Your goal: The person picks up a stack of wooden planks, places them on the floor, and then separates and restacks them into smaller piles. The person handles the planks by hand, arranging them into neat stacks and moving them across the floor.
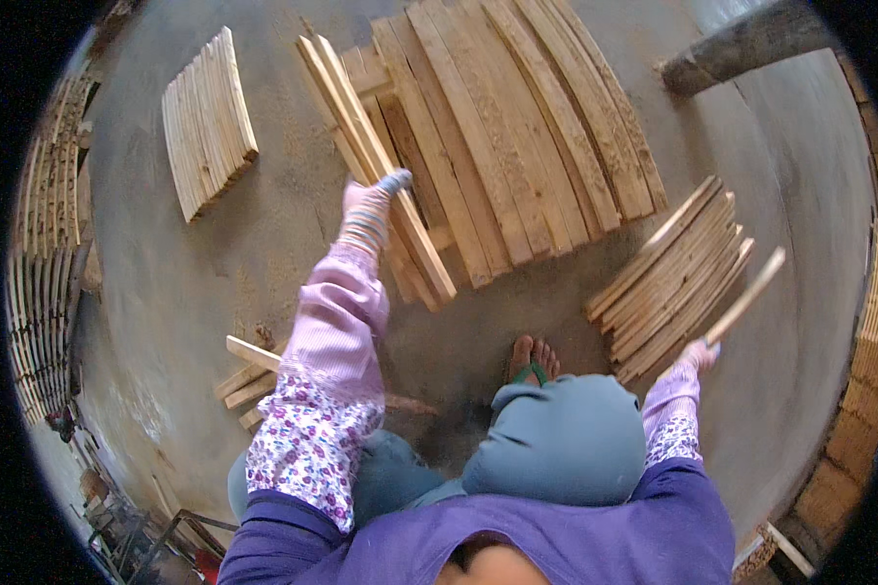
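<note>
My left hand, in a striped knit glove, is closed around long pale wooden slats. They slant across the left edge of a broad stack of wooden planks on the floor. On the right, my gloved right hand grips the near end of one narrow wooden strip, which points up and away. Just left of that hand lies a pile of narrow wooden strips. Some short wood pieces show partly behind my left forearm, which hides the rest of them.
A neat stack of pale strips lies on the floor at the far left. A thick dark post stands at the upper right. Slatted wood stacks line the left side, and brown blocks line the right. My sandalled foot is near the centre.
</note>
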A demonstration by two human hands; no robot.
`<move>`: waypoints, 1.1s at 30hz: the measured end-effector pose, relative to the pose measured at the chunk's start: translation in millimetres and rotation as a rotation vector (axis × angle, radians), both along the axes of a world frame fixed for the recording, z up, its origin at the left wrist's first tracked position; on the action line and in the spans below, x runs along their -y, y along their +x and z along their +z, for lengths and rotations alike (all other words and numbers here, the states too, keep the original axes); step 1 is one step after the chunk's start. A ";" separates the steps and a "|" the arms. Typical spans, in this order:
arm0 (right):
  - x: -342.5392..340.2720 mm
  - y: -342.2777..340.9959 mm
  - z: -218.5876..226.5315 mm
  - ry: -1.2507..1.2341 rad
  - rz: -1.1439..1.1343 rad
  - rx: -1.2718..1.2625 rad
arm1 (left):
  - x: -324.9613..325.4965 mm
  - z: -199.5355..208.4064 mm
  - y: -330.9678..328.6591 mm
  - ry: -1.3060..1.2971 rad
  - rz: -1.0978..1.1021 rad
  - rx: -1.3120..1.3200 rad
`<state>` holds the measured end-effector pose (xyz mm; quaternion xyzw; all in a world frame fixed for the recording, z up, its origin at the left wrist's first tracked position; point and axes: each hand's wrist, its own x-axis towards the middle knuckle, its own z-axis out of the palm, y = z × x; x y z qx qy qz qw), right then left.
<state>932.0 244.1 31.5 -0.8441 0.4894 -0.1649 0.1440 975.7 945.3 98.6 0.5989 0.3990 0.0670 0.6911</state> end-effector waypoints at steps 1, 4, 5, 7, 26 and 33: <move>79.6 -6.1 8.7 -0.068 -0.085 0.050 | 31.7 -9.0 26.6 -0.084 -0.018 0.034; 90.3 -33.7 -43.2 0.120 -0.295 -0.057 | 49.4 -11.9 38.8 -0.075 0.017 0.013; 94.3 -39.7 -50.2 0.164 -0.269 -0.091 | 54.1 -7.7 43.6 -0.084 0.007 -0.044; 80.3 -45.3 -70.0 0.269 -0.200 -0.156 | 43.3 -8.9 43.0 -0.119 0.011 -0.015; -386.6 95.9 127.5 -0.031 1.704 -0.147 | 45.1 -1.4 31.6 0.110 0.014 -0.149; -478.7 110.8 119.5 0.053 1.593 -0.497 | 17.1 -18.0 24.5 0.264 -0.180 -0.297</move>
